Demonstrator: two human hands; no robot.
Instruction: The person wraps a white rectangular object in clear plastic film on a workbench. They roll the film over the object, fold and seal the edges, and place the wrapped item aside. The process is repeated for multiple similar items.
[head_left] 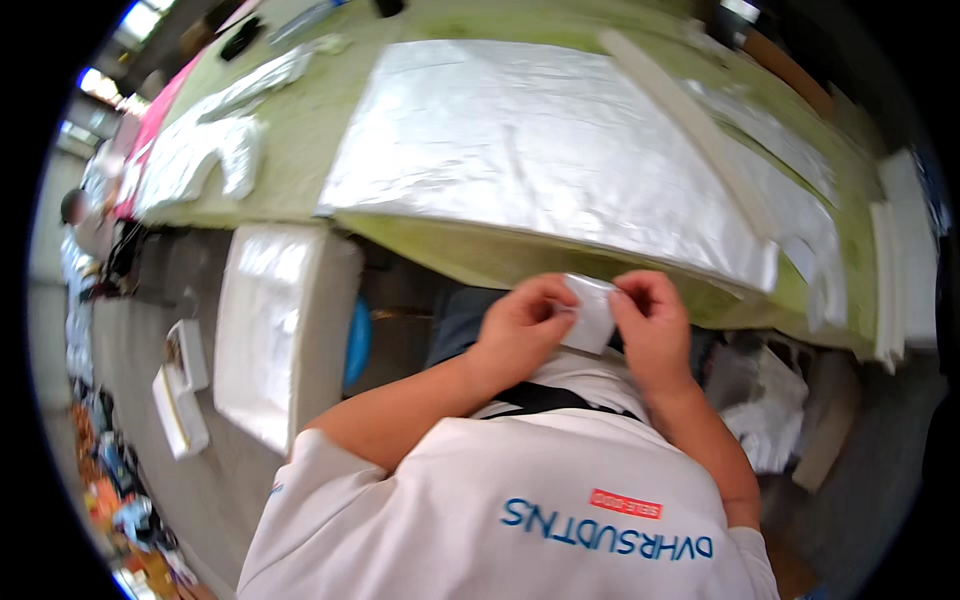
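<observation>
Between my two hands, just in front of my waist, is a small whitish, shiny sheet piece (591,318); blur keeps me from telling its exact kind. My left hand (524,325) pinches its left edge between thumb and fingers. On the opposite edge, my right hand (655,325) grips it near the top corner. Beyond both hands, a large silver foil sheet (480,140) covers the middle of the green-topped table (400,238), its near edge reaching the table's front.
A long pale strip (690,130) lies across the foil's right part. Cut silver pieces (240,150) rest at the table's left. A large white foam box (290,330) stands left of me. Under the table at right is a clear plastic bag (765,410). Another person (95,225) is far left.
</observation>
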